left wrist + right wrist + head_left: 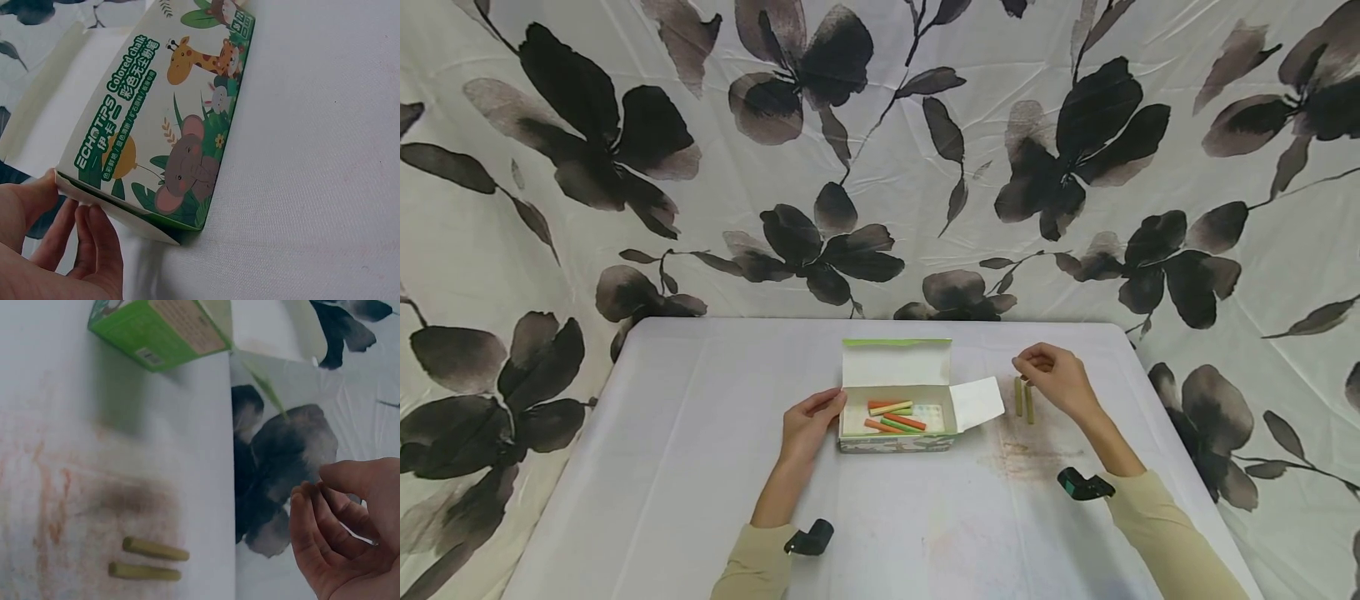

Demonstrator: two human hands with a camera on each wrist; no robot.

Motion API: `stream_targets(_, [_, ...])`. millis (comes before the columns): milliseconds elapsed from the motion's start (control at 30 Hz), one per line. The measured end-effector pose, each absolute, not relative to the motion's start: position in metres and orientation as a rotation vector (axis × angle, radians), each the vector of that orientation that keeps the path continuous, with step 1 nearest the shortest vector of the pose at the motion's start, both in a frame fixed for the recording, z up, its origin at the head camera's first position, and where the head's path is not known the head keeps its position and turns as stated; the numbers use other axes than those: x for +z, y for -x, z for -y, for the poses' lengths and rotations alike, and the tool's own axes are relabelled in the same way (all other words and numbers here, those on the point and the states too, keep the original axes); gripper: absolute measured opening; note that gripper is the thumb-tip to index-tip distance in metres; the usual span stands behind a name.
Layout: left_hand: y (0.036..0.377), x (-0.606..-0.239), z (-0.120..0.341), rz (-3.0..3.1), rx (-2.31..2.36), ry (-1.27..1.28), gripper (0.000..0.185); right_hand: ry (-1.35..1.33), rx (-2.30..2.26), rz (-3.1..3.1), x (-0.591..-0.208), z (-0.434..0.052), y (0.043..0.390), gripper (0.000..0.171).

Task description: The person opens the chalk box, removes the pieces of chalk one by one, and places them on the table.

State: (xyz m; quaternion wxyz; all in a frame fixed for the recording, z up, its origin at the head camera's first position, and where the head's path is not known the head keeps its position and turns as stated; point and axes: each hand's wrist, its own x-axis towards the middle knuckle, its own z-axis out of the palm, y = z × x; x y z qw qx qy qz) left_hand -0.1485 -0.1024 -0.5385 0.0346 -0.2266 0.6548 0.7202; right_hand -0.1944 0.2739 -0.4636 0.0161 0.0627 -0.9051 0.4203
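Observation:
A colored-chalk box (895,446) stands with its lid raised, and several orange, green and yellow chalk sticks (904,422) lie inside. My left hand (808,423) pinches the box's left end, thumb at the top corner and fingers against the end flap (134,224). Two olive-yellow chalk sticks (155,548) lie side by side on the table to the right of the box. Above their far ends is my right hand (1056,377), fingers loosely curled and thumb near the fingertips. Nothing shows between those fingers in the right wrist view.
The box's right side flap (977,403) sticks out toward the two sticks. Brownish chalk smudges (1033,454) mark the white table (700,467) near them. A flower-printed cloth (880,167) hangs behind the table.

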Motion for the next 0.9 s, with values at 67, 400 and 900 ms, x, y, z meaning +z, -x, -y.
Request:
stream_targets(67, [0.149,-0.538,0.103,-2.015,2.213,0.703,0.039,-0.236,1.313,2.805,-0.459,-0.268,0.195,0.020])
stream_targets(400, [0.148,-0.539,0.103,-2.016,2.221,0.701,0.040,-0.424,1.257,2.793,-0.461,-0.242,0.198,0.015])
stream_targets(900, [0.150,-0.542,0.103,-2.021,2.209,0.710,0.040,-0.795,1.347,2.791,-0.477,-0.192,0.199,0.015])
